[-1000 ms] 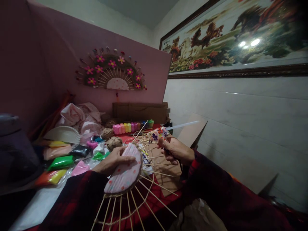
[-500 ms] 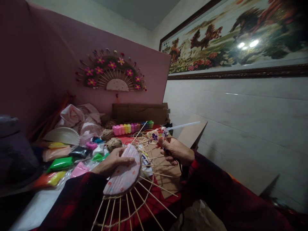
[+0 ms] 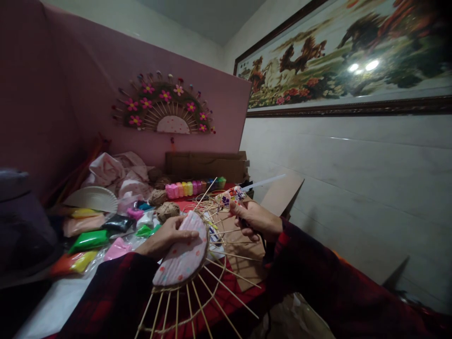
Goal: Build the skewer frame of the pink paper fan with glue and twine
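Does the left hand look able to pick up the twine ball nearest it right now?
Probably not without letting go: the left hand is gripping the cloth-covered fan base, though that twine ball lies just beyond it, seemingly unblocked.

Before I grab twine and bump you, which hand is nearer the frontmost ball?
Left: the left hand is just in front of the frontmost twine ball; the right hand farther off, rightward.

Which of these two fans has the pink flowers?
The upper fan, against the pink panel; the lower fan, in your left hand, shows only sticks and twine beyond its fabric half-circle.
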The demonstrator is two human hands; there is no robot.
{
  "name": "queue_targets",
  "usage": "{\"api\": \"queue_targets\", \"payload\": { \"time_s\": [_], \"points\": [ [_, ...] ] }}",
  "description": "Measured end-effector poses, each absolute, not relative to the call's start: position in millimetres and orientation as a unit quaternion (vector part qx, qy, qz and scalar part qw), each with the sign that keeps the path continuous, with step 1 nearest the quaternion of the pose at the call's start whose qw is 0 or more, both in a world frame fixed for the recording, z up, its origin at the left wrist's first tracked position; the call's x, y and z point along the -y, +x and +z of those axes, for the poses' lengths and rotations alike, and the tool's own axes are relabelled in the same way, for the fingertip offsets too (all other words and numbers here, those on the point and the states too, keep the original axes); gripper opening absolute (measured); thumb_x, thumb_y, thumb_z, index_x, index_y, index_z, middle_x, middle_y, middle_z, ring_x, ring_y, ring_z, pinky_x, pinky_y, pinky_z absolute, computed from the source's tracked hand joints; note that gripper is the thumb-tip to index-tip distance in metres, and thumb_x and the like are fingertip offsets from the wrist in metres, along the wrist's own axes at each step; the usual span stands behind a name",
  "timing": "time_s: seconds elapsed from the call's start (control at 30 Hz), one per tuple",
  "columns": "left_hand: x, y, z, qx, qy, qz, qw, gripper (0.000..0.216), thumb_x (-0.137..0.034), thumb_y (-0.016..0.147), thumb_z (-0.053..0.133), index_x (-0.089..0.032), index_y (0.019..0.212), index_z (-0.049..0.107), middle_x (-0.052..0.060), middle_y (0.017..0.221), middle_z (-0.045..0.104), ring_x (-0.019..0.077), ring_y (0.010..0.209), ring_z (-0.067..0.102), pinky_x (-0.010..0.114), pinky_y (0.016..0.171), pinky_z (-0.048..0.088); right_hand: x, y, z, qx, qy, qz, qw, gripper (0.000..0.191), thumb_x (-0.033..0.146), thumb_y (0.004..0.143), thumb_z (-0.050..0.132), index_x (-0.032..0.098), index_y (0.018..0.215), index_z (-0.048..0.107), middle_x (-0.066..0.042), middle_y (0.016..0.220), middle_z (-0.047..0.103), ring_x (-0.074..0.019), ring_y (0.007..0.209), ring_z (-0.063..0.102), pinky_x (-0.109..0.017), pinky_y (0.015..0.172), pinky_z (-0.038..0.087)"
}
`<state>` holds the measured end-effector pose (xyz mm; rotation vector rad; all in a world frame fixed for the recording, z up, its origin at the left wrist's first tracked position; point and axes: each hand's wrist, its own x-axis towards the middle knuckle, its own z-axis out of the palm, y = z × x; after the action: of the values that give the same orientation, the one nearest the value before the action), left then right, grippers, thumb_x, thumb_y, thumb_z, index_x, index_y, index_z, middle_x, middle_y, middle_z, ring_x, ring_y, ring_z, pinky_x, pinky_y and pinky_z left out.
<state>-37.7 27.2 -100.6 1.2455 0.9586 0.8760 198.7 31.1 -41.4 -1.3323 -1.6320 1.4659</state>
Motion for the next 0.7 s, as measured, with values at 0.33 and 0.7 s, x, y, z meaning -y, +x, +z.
{"api": "queue_targets", "payload": {
  "time_s": [0.33,0.7],
  "points": [
    [-26,-38,-99,-0.409,0.539,0.385,0.628,0.034,-0.030,0.056,0.077,-0.014,0.079,0.058,0.002,0.068,0.064,0.0145,0.056,0.058,0.025,0.053,0.043,-18,201,-34,0.590,-0.365,0.614,0.376,0.052,0.068,0.072,0.052,0.019,0.090,0.049,0.007,0.060,0.039,-0.0016,0.035,0.026,-0.014,0.026,0.020],
    [-31,-59,-87,-0.450,0.493,0.460,0.586,0.039,-0.032,0.054,0.079,-0.014,0.081,0.058,0.001,0.062,0.065,0.0128,0.047,0.058,0.021,0.044,0.043,-67,254,-77,0.599,-0.529,0.372,0.472,0.042,0.059,0.077,0.050,0.018,0.087,0.050,0.004,0.062,0.043,-0.0064,0.041,0.037,-0.019,0.035,0.033]
  ]
}}
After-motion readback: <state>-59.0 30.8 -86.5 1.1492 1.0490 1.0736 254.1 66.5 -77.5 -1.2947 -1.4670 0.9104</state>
